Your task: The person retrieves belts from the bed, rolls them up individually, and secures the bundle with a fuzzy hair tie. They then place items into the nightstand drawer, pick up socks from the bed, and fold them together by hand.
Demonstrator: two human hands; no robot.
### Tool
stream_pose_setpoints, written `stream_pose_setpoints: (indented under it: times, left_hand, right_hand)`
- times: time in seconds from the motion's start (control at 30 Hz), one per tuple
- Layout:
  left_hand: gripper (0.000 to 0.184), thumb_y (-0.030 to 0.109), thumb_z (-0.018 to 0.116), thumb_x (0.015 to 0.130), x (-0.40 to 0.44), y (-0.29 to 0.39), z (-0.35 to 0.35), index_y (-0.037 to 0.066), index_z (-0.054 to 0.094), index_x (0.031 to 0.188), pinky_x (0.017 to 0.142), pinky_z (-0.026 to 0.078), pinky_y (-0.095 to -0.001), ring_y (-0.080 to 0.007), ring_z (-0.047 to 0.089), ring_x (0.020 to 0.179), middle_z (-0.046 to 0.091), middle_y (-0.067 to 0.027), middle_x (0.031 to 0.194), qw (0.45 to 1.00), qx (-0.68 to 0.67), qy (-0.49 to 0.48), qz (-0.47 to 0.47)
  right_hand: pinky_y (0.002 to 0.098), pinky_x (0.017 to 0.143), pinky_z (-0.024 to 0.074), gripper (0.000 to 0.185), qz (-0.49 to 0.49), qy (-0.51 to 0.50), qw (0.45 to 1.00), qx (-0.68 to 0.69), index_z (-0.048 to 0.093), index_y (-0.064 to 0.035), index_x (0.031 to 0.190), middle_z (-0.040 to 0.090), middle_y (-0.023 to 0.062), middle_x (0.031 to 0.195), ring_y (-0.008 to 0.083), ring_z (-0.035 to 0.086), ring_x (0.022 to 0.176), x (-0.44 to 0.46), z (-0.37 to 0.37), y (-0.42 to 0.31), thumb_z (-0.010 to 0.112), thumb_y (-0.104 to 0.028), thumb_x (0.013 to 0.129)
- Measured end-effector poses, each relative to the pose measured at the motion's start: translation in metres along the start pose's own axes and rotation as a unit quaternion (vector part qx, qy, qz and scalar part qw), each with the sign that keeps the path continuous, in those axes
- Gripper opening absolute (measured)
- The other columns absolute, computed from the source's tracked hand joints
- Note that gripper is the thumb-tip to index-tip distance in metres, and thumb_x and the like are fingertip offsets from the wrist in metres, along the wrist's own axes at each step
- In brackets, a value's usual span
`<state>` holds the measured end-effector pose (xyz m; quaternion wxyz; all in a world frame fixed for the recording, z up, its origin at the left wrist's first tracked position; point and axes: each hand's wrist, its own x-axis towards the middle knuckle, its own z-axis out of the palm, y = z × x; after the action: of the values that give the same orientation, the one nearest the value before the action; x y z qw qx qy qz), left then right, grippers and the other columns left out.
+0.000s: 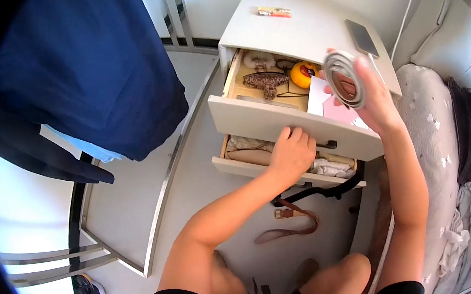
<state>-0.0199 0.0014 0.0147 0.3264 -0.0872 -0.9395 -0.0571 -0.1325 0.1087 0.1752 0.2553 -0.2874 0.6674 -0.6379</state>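
Note:
My right hand (373, 93) is raised over the right side of the upper drawer (278, 110), its fingers wrapped round a coiled belt (343, 79), pale grey outside with brown showing inside. My left hand (294, 155) is in front of the upper drawer's face, left of its dark handle (328, 144), fingers curled; what they grip, if anything, is hidden. The upper drawer stands pulled out, with a leopard-print hair claw (266, 81), a round yellow object (303, 74) and pink and white papers (336, 109) inside. Below it, the lower drawer (238, 167) is also out, holding pale cloth items (331, 168).
A phone (361, 38) and a small packet (273, 12) lie on the white nightstand (308, 19). On the floor lies a brown belt with a buckle (308, 220). Dark blue clothing (99, 75) hangs left above a metal rack frame (161, 181). A bed (427, 125) borders the right.

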Motion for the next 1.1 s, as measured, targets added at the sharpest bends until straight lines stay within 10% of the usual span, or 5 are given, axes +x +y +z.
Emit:
stream_pose_setpoints:
  times: [0.17,0.47,0.67,1.1]
  left_hand:
    - [0.006,0.011,0.059,0.065,-0.015,0.002,-0.018,0.006,0.058,0.068,0.07,0.041,-0.0305,-0.0187,0.051,0.075,0.053,-0.0043,0.067,0.997,-0.071,0.007,0.015]
    - [0.01,0.011,0.058,0.066,-0.021,0.001,-0.028,0.003,0.06,0.072,0.069,0.041,-0.0294,-0.0186,0.051,0.074,0.055,-0.0054,0.069,0.995,-0.093,-0.02,0.027]
    - [0.02,0.011,0.058,0.066,-0.028,0.003,-0.036,0.0,0.064,0.081,0.069,0.042,-0.0282,-0.0188,0.052,0.075,0.055,-0.0055,0.069,0.992,-0.102,-0.055,0.04]
    - [0.011,0.006,0.067,0.073,-0.021,-0.022,-0.1,0.003,0.067,0.084,0.073,0.051,-0.0355,-0.0237,0.063,0.077,0.064,-0.0071,0.079,0.97,-0.236,0.059,-0.03]
  right_hand:
    - [0.031,0.07,0.0492,0.053,0.055,-0.129,0.979,-0.146,0.055,-0.0015,0.119,0.061,0.0088,0.101,0.0166,0.06,0.088,0.055,0.03,0.014,0.037,-0.047,0.097]
    - [0.0305,0.064,0.0489,0.048,0.281,-0.198,0.934,0.1,0.055,-0.0049,0.113,0.062,0.0093,0.093,0.0178,0.06,0.078,0.092,0.102,0.087,0.048,-0.049,0.094]
    - [0.0266,0.067,0.0479,0.057,0.169,-0.142,0.954,-0.203,0.052,-0.0032,0.119,0.06,0.0084,0.101,0.0156,0.058,0.084,0.094,0.052,0.085,0.042,-0.054,0.094]
    - [0.0287,0.069,0.0497,0.06,0.107,-0.168,0.98,0.008,0.05,-0.0026,0.127,0.062,0.0093,0.108,0.0161,0.062,0.09,0.06,0.013,0.049,0.038,-0.052,0.096]
